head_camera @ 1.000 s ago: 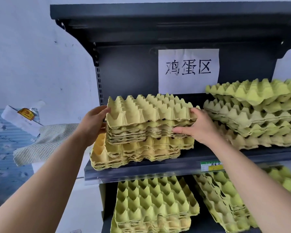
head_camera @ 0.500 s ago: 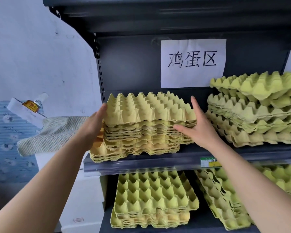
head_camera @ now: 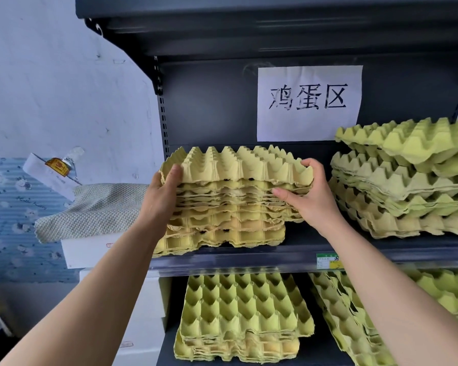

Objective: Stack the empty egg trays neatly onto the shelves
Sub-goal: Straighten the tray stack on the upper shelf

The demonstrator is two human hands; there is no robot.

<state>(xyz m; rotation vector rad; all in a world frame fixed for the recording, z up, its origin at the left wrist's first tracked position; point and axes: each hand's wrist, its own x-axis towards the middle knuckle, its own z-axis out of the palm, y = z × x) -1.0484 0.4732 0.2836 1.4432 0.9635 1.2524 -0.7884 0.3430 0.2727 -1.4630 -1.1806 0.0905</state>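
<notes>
A stack of yellow egg trays (head_camera: 230, 202) sits on the left part of the dark shelf (head_camera: 249, 257). My left hand (head_camera: 160, 194) grips the stack's left edge, thumb over the top tray's rim. My right hand (head_camera: 308, 191) holds the right edge, fingers curled over the top tray's corner and thumb against the side. A taller, uneven stack of greenish trays (head_camera: 407, 180) stands on the same shelf to the right.
Below are two more tray stacks, one flat (head_camera: 246, 313) and one leaning (head_camera: 344, 320). A paper sign (head_camera: 308, 103) hangs on the back panel. Left of the shelf unit lie a woven cloth (head_camera: 90, 210) and white boxes (head_camera: 90, 249).
The upper trays came down onto the lower ones and now form one stack. Both hands shifted from flat against the sides to gripping the top tray's edges. The view moved closer.
</notes>
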